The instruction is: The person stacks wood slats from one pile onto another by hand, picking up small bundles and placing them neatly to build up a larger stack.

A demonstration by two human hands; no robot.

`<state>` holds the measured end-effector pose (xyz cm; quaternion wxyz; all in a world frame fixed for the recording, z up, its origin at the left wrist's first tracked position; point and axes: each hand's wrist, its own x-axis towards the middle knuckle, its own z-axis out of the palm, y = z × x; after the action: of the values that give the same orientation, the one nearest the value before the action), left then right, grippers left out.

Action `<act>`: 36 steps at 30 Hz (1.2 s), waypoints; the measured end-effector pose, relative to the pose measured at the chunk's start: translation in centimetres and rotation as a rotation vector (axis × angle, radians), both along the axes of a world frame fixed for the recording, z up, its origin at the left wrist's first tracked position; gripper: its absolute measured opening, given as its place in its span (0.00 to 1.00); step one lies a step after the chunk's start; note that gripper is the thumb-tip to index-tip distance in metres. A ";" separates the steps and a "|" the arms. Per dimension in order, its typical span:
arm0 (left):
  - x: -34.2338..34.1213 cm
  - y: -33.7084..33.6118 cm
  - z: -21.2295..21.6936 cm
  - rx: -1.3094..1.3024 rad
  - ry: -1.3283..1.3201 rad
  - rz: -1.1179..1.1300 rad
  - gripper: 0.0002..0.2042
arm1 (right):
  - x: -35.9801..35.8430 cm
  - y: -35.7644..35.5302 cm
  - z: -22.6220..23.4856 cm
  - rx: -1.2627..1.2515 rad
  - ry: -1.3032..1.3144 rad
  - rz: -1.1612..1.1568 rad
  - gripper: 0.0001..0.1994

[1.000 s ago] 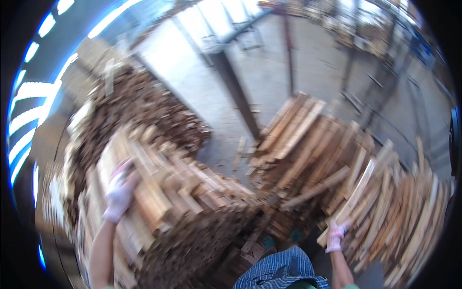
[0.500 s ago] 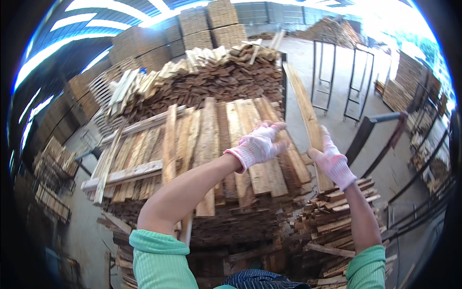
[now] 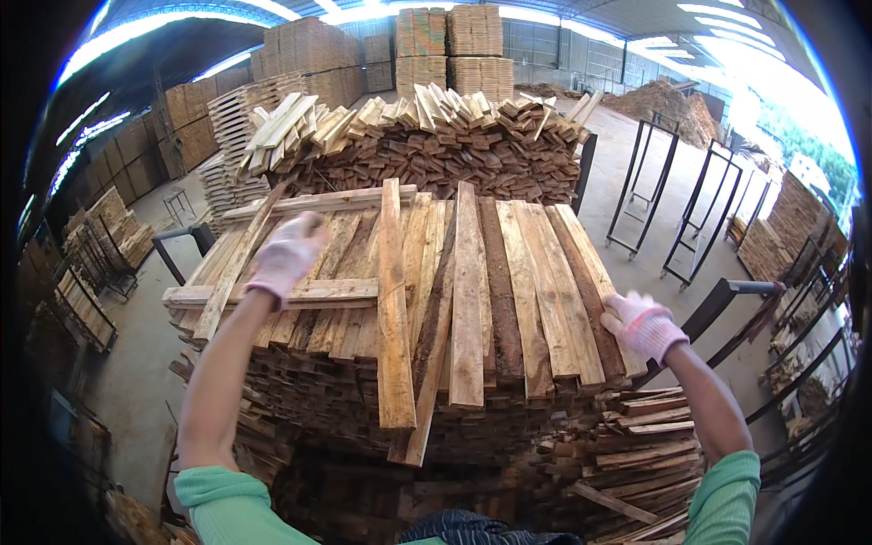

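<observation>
A layer of rough wooden boards (image 3: 559, 300) lies side by side on top of a tall stack of timber. My right hand (image 3: 643, 325), in a pale pink-and-white knitted glove, has its fingers bent round the edge of the rightmost board (image 3: 610, 295). My left hand (image 3: 289, 252), gloved the same way, is over the left part of the stack, smeared by motion; its fingers cannot be made out well. Beneath it are a crosswise batten (image 3: 318, 291) and a slanting board (image 3: 238, 263). Two boards (image 3: 396, 345) near the middle jut out past the front edge.
Behind the stack rises a heap of loose boards (image 3: 436, 159), with tall bundled stacks (image 3: 477, 77) farther back. Black metal frames (image 3: 704, 213) stand on the floor at the right. A dark metal post (image 3: 704, 318) is close to my right hand. More cut wood (image 3: 645, 445) is piled below, front right.
The upright board by my right hand now lies flat at the right end of the layer. My left hand has swung from the middle to the left. The view has turned right-side level.
</observation>
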<state>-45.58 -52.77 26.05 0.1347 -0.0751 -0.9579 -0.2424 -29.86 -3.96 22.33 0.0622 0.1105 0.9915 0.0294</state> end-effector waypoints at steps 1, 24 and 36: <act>0.4 2.2 0.1 -0.043 -0.089 -0.038 0.28 | -1.3 -1.3 1.5 0.188 -0.063 0.119 0.23; -9.7 -20.9 -2.0 -0.396 -0.007 0.286 0.37 | -11.9 -25.5 -0.3 -0.265 0.069 0.077 0.39; -9.0 -17.8 -1.6 -0.495 -0.445 0.361 0.39 | -18.7 -23.7 -0.8 -0.231 -0.055 0.038 0.41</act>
<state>-54.60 -70.61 24.41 -0.0584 0.1191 -0.9911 0.0136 -48.56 -27.62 21.49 0.1013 0.0827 0.9881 -0.0808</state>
